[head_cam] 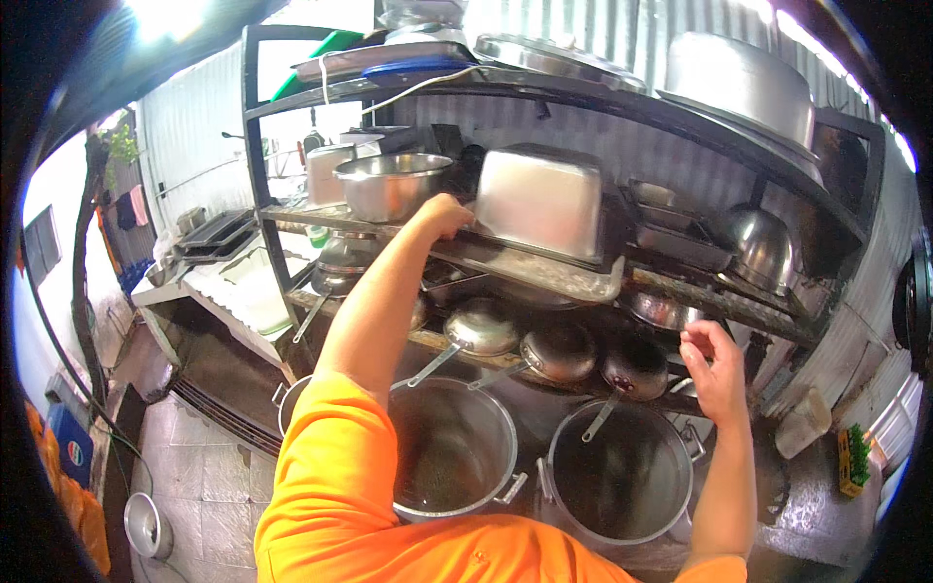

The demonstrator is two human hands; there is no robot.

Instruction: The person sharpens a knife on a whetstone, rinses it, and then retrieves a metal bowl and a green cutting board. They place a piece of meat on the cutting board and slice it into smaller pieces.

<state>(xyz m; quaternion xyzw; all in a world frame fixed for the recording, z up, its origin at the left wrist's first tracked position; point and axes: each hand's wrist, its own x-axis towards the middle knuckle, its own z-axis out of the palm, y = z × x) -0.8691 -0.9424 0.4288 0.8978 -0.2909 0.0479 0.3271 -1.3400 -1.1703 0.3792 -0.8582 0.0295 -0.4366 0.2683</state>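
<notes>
My left hand point(446, 216) reaches onto the middle shelf, between a round steel bowl point(393, 188) and an upturned rectangular steel pan point(538, 204). Its fingertips are partly hidden, so whether they grip anything cannot be made out. Beneath the upturned pan lies a flat, worn metal tray point(539, 273) that juts past the shelf edge. My right hand point(714, 372) hangs in the air, fingers bent and apart, with nothing in it. A shiny bowl point(667, 310) on the lower shelf is nearest to it. Several frying pans, one of them pale-bottomed point(481, 328), rest upside down with handles outward.
Two large open pots point(455, 444) point(619, 474) stand on the floor close in front of me. A big aluminium pot point(736, 87) sits on the top shelf point(576, 91). At left are a white counter point(251, 291) and a small floor pot point(148, 526). A crate point(853, 463) stands right.
</notes>
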